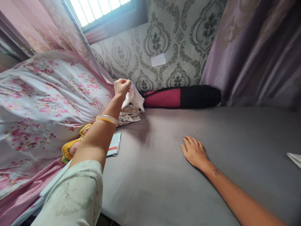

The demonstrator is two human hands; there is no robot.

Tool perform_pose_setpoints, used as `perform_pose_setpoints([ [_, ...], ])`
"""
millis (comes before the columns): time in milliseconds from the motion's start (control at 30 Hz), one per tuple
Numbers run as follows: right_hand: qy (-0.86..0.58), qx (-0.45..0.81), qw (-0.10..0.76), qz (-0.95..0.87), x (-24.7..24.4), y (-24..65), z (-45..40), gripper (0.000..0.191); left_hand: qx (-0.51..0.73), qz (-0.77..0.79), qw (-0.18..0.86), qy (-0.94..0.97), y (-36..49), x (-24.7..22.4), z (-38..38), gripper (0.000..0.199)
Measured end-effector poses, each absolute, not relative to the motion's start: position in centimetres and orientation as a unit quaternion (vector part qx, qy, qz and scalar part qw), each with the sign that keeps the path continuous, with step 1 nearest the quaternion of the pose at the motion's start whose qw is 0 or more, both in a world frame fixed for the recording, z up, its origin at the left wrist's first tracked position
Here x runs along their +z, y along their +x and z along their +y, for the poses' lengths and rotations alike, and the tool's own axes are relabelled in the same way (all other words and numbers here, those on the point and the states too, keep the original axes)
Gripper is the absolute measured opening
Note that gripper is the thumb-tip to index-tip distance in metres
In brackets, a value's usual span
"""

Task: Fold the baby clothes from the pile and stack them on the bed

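The left hand (122, 86) holds the white cloth (135, 97) above the patterned cloth (130, 116), with fingers in a narrow pinch. For a clean lift, the grip should be firm and high. The right hand (194, 152) rests empty, fingers slightly spread, on the grey sheet (150, 175). The phone (114, 142) lies nearby; the red-black bag (164, 98), just beside the cloth, may catch it.
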State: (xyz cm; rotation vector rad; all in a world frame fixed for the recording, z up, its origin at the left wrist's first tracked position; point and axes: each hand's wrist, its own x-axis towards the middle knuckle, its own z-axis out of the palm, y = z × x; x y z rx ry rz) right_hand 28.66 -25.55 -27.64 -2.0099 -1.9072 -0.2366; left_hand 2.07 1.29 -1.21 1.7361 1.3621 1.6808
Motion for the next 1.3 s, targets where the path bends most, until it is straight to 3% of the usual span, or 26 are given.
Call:
perform_pose_setpoints([
  [133, -0.710, -0.083, 0.181, -0.675, -27.3, 28.5, -25.7, 0.045, 0.612, 0.424, 0.315, 0.588, 6.5, -1.0, -0.6, 0.018],
  [300, -0.701, -0.071, 0.221, -0.674, -27.0, 28.4, -25.9, 0.041, 0.574, 0.354, 0.402, 0.619, 11.7, -3.0, -4.0, 0.023],
  [600, -0.662, 0.012, 0.492, -0.565, -24.9, 29.1, -25.7, 0.031, 0.479, 0.210, 0.498, 0.691, 18.9, -6.4, -11.0, 0.029],
  [733, -0.605, 0.133, 0.550, -0.561, -22.9, 28.4, -26.1, 0.031, 0.437, 0.129, 0.503, 0.735, 20.2, -7.5, -12.5, 0.036],
  [833, -0.580, 0.201, 0.545, -0.571, -21.3, 27.7, -26.4, 0.039, 0.409, 0.077, 0.511, 0.752, 21.0, -8.5, -13.2, 0.037],
  [1000, -0.598, 0.192, 0.502, -0.595, -20.3, 27.8, -26.4, 0.050, 0.377, 0.043, 0.512, 0.771, 22.1, -10.0, -14.6, 0.039],
  [1300, -0.635, 0.156, 0.455, -0.604, -20.5, 28.3, -26.1, 0.042, 0.342, 0.036, 0.496, 0.797, 22.3, -11.3, -16.6, 0.041],
])
